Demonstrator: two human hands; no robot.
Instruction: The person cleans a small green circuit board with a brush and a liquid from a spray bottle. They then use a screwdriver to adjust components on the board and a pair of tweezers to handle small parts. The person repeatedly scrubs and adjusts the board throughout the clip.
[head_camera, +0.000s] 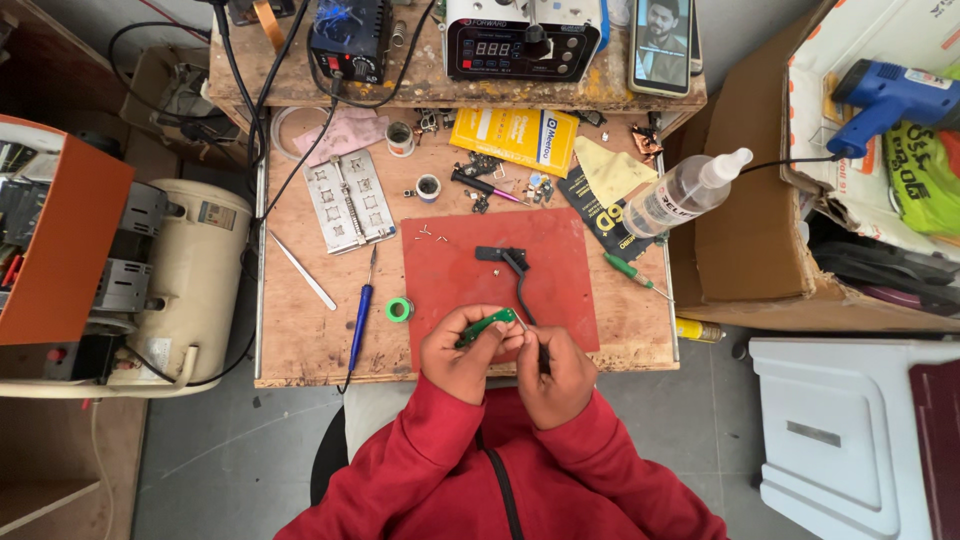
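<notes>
While hands grip board, red mat, screwdriver

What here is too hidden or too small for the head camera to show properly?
- Small green board: too small for detail, partly covered by the left hand.
- Right hand: its fingers hide what they grip.
- Tiny parts on the red mat: too small.
- Blue hot-glue gun: cut off by the right edge.

left hand | grips green circuit board | right hand touching it (over red mat)
</notes>
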